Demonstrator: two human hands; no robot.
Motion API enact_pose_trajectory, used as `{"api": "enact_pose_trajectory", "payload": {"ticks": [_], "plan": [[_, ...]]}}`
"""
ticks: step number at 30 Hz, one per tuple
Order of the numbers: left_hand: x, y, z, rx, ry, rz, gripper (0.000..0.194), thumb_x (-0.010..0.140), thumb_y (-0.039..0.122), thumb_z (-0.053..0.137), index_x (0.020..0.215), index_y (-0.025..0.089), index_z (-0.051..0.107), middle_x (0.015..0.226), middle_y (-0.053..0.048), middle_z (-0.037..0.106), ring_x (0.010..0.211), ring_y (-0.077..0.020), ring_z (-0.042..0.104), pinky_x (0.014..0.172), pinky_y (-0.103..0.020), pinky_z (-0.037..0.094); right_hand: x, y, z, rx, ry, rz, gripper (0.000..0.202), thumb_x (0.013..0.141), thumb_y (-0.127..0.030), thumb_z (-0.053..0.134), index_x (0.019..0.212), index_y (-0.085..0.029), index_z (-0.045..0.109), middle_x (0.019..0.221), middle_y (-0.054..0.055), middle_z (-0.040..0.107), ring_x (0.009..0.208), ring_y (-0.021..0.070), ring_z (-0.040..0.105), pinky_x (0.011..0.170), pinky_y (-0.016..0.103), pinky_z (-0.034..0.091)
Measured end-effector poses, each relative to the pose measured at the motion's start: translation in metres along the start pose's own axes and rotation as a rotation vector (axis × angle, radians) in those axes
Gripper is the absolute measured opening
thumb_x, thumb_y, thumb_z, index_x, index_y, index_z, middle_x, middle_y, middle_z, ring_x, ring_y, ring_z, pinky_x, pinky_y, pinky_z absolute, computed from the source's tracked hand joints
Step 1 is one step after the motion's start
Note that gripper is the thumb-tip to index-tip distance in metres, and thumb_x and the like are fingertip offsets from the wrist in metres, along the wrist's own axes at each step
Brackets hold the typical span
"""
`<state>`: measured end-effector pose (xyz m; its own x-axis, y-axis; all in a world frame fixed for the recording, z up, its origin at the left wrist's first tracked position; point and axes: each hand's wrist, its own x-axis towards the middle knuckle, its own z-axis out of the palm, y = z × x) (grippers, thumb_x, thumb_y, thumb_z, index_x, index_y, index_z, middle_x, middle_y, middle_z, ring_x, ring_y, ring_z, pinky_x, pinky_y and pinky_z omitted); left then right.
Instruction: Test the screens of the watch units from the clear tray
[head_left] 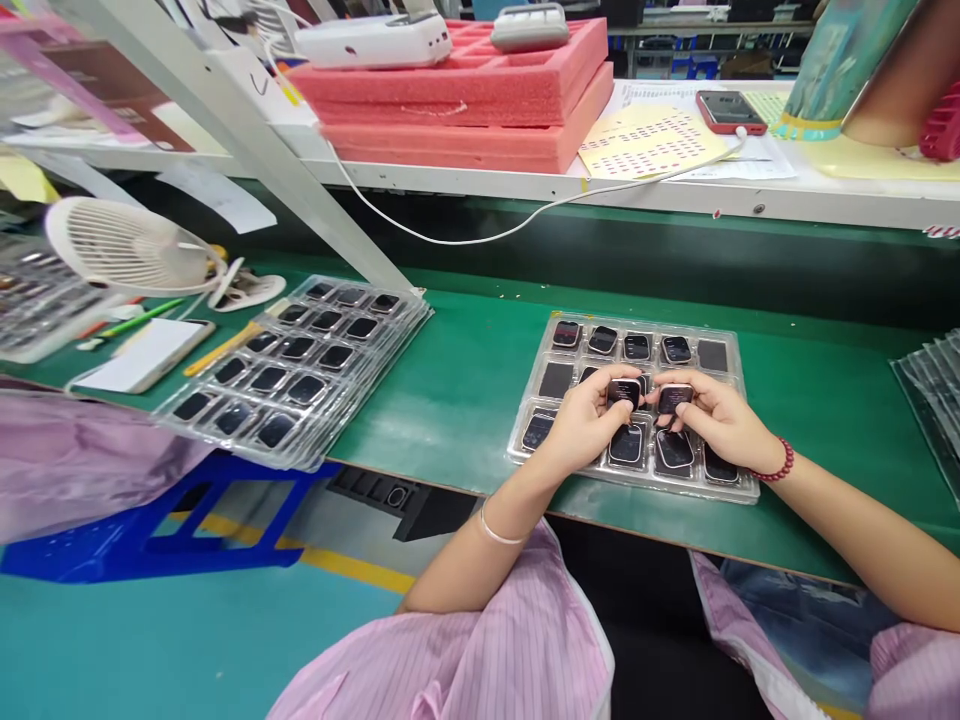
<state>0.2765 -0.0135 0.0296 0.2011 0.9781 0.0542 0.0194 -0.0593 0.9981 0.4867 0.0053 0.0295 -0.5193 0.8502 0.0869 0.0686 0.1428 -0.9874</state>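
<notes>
One dark-screened smartwatch point(623, 391) is pinched in our left hand point(589, 420), and a second smartwatch point(674, 399) is gripped just beside it in our right hand point(720, 415). We hold both over a clear plastic tray point(739, 492) of similar watches point(625, 445), though whether either touches it we cannot tell.

We are wearing a loose pink smock point(465, 665) with fine, darker stripes, its wide sleeves leaving both forearms uncovered, and a white trim point(604, 640) is running along the edge of the open front. Between the two panels, black cloth point(660, 620) is showing. Around the left forearm point(450, 570) we are wearing a slim, smooth white bangle point(495, 535), and around the right wrist point(765, 450) a bracelet point(788, 462) of small, round, dark-red beads. Our left fingers point(621, 373) and right fingers point(679, 377) are showing bare.
</notes>
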Motion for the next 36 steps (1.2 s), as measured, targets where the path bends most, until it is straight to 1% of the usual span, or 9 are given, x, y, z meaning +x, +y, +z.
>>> {"api": "enact_pose_trajectory", "payload": {"ticks": [5,10,15,17,19,24,28,33,36], "plan": [[-0.0008,-0.0004,0.0000,0.054,-0.008,0.001,0.052,0.075,0.013,0.063,0.126,0.018,0.056,0.106,-0.008,0.067,0.094,-0.0190,0.065,0.071,-0.025,0.052,0.0006,-0.0022,0.0010,0.017,-0.011,-0.023,0.042,0.084,-0.012,0.058,0.124,-0.023,0.055,0.116,0.009,0.068,0.084,0.0163,0.071,0.070,0.030,0.061],[-0.0017,-0.0005,0.0001,0.026,-0.001,0.021,0.041,0.080,0.018,0.060,0.121,0.017,0.059,0.101,-0.008,0.068,0.086,-0.0171,0.065,0.070,-0.026,0.053,0.0002,-0.0007,0.0006,0.011,0.000,-0.001,0.036,0.087,-0.016,0.056,0.123,-0.021,0.056,0.109,0.009,0.069,0.081,0.0165,0.071,0.068,0.031,0.061],[-0.0025,-0.0007,0.0006,0.066,0.009,0.010,0.047,0.077,0.014,0.063,0.123,0.018,0.059,0.108,-0.009,0.067,0.093,-0.0192,0.065,0.068,-0.024,0.052,-0.0003,0.0003,0.0006,0.027,-0.005,-0.008,0.042,0.084,-0.012,0.058,0.124,-0.023,0.056,0.116,0.009,0.068,0.087,0.0175,0.072,0.070,0.030,0.061],[-0.0025,-0.0006,0.0005,0.024,0.003,0.006,0.039,0.080,0.017,0.062,0.119,0.017,0.060,0.104,-0.009,0.066,0.089,-0.0185,0.065,0.066,-0.024,0.052,0.0000,0.0004,-0.0002,0.035,-0.011,-0.005,0.040,0.086,-0.013,0.058,0.124,-0.022,0.057,0.114,0.009,0.069,0.084,0.0172,0.072,0.070,0.029,0.061],[-0.0020,0.0000,0.0001,-0.038,-0.009,-0.011,0.039,0.081,0.019,0.061,0.120,0.016,0.059,0.096,-0.007,0.066,0.082,-0.0161,0.065,0.066,-0.025,0.052,0.0007,0.0004,-0.0017,0.054,-0.017,0.006,0.037,0.088,-0.016,0.057,0.125,-0.021,0.057,0.111,0.009,0.070,0.081,0.0171,0.073,0.068,0.029,0.061],[-0.0007,0.0024,-0.0019,-0.136,-0.042,-0.060,0.064,0.071,0.007,0.061,0.133,0.018,0.048,0.101,-0.006,0.067,0.082,-0.0128,0.064,0.076,-0.025,0.052,0.0030,-0.0001,-0.0054,0.133,-0.026,0.006,0.046,0.084,-0.011,0.059,0.128,-0.023,0.056,0.115,0.008,0.071,0.084,0.0164,0.073,0.069,0.028,0.061],[0.0009,-0.0010,-0.0025,-0.171,-0.042,-0.083,0.064,0.066,0.002,0.054,0.128,0.017,0.050,0.107,-0.007,0.067,0.079,-0.0111,0.064,0.078,-0.026,0.052,0.0030,-0.0012,-0.0053,0.138,-0.015,0.011,0.052,0.080,-0.006,0.059,0.128,-0.025,0.057,0.118,0.007,0.070,0.086,0.0160,0.072,0.072,0.028,0.061],[0.0021,-0.0066,-0.0024,-0.164,-0.058,-0.045,0.064,0.064,-0.001,0.049,0.126,0.018,0.051,0.108,-0.006,0.066,0.077,-0.0096,0.063,0.078,-0.026,0.053,0.0016,-0.0013,-0.0046,0.093,-0.012,0.002,0.052,0.080,-0.005,0.058,0.128,-0.025,0.056,0.119,0.008,0.070,0.087,0.0168,0.072,0.074,0.030,0.062],[0.0015,-0.0062,-0.0014,-0.147,-0.047,-0.036,0.061,0.068,0.001,0.054,0.127,0.017,0.052,0.109,-0.007,0.065,0.087,-0.0126,0.064,0.080,-0.025,0.053,0.0008,-0.0004,-0.0048,0.075,-0.011,0.005,0.052,0.081,-0.006,0.059,0.129,-0.025,0.055,0.119,0.008,0.069,0.088,0.0168,0.072,0.076,0.030,0.061]]}}
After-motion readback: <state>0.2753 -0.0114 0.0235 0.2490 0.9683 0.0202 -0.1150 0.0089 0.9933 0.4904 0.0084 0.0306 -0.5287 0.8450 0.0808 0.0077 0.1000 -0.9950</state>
